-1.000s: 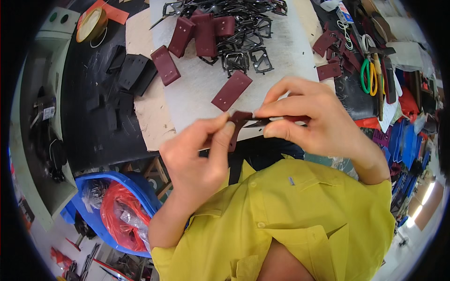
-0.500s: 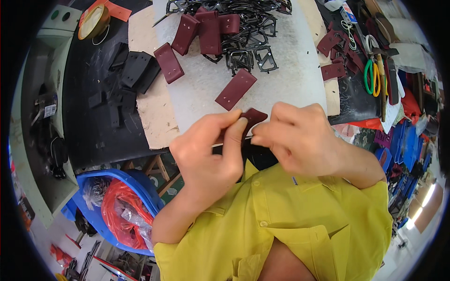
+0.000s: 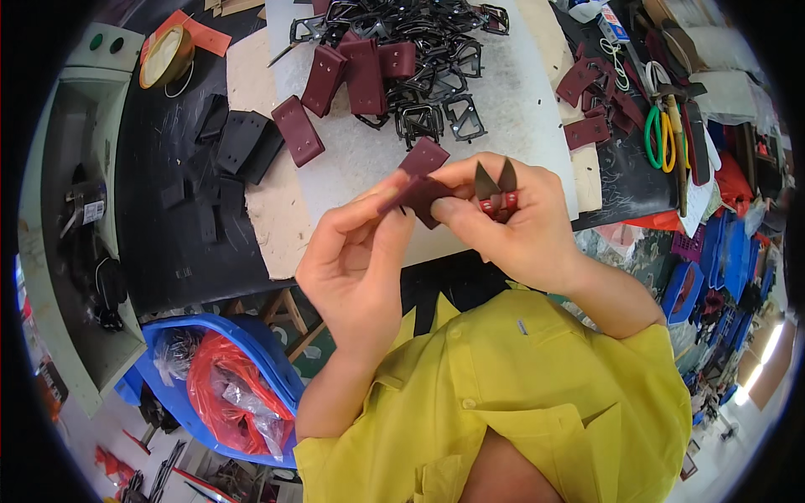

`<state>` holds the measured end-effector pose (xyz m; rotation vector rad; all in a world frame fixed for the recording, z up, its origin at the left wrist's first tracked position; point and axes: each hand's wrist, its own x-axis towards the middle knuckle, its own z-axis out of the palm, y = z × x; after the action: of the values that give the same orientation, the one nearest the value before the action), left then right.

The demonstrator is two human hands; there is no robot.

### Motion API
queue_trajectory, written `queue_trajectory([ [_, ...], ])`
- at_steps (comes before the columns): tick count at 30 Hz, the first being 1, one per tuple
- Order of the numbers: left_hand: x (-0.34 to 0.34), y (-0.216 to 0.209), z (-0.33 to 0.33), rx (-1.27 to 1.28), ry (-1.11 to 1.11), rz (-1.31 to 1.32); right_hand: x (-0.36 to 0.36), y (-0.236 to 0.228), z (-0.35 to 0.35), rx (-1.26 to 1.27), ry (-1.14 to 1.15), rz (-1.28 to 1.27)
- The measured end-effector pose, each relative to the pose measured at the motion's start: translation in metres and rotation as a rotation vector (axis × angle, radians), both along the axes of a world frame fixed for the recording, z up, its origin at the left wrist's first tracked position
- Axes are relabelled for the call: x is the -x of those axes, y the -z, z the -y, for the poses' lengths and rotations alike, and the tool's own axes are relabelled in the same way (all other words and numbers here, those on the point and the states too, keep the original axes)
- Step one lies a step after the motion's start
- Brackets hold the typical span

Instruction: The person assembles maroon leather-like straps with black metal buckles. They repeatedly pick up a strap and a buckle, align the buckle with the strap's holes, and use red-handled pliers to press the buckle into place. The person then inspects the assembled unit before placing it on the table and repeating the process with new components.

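My left hand (image 3: 356, 264) pinches one end of a small dark burgundy leather piece (image 3: 429, 201) between thumb and fingers. At its other end, my right hand (image 3: 532, 222) grips the same piece with thumb and forefinger. Tucked in the right hand is a pair of small thread snips (image 3: 496, 191), red near the pivot, blades pointing up and apart. Just beyond the piece lies a burgundy leather strap (image 3: 425, 155), partly hidden by it. Farther off, several folded burgundy straps (image 3: 364, 77) with small holes lie by a heap of black metal buckle frames (image 3: 432, 84).
Black leather pieces (image 3: 243, 147) lie left on the dark table (image 3: 159, 260). More burgundy pieces (image 3: 587, 130) and tools with green and yellow handles (image 3: 660, 138) are at right. A blue bin (image 3: 293, 377) with red plastic stands below left; a bowl (image 3: 168, 56) sits far left.
Both hands have risen slightly, and the leather piece is now held flatter between them. The right hand has turned, bringing the snips' blades into view.
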<state>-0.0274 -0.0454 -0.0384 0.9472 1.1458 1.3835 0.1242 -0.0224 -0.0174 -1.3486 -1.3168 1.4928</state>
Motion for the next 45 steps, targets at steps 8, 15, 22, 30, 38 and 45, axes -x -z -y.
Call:
queue_trajectory([
  [8,0.021,-0.026,0.000,0.163,0.292,-0.373,-0.010,0.000,0.003,-0.466,-0.243,0.262],
  [15,0.020,-0.022,0.003,0.419,0.263,-0.013,-0.022,-0.011,0.000,-0.373,-0.268,0.342],
  [22,0.024,-0.019,-0.004,0.451,0.122,0.073,-0.030,-0.008,0.004,-1.042,-0.241,0.730],
  [30,0.012,-0.024,-0.002,0.452,0.118,0.059,-0.036,0.000,0.005,-1.202,-0.213,0.762],
  [38,0.005,-0.026,0.006,0.318,0.127,-0.042,-0.037,0.000,0.009,-1.085,-0.191,0.730],
  [45,0.000,-0.008,0.020,-0.029,0.026,-0.385,-0.040,-0.017,-0.004,0.293,-0.200,0.105],
])
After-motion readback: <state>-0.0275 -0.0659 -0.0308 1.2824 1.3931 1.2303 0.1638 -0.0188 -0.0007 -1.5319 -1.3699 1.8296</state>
